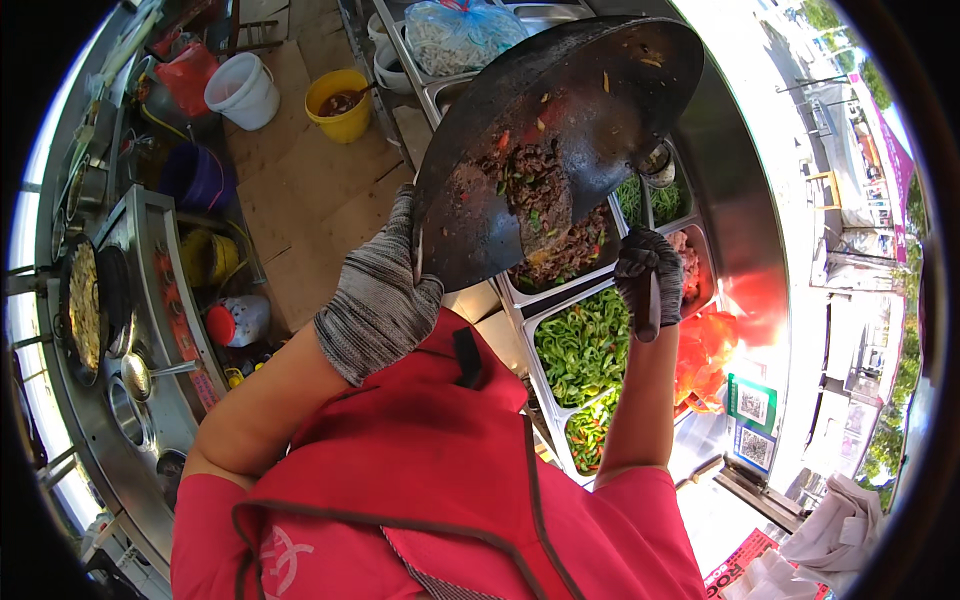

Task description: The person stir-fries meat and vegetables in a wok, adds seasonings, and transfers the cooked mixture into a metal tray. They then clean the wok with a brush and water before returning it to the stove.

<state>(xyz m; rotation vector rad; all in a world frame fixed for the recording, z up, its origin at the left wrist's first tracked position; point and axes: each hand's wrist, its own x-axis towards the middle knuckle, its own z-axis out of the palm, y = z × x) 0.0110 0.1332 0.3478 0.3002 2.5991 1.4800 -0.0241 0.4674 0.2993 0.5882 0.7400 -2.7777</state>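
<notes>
A large black wok [480, 225] is tilted steeply over a row of metal trays. My left hand [382, 292], in a grey knit glove, grips its near left rim. My right hand [649, 270], also gloved, is closed around the wooden handle [646, 311] of a utensil whose head I cannot make out clearly. Dark cooked chopped food [532, 176] with green and red bits clings to the wok's inner wall. More of that food [574, 247] lies in the metal tray just below the wok's lower edge.
Sliced green peppers [581, 341] and mixed chopped peppers [592, 431] fill nearby trays. A bag [465, 37] of pale food rests at the back. A yellow bucket [339, 105] and white bucket [241, 90] stand on the cardboard-covered floor. On the left, a stove [161, 270] holds a pan [82, 307].
</notes>
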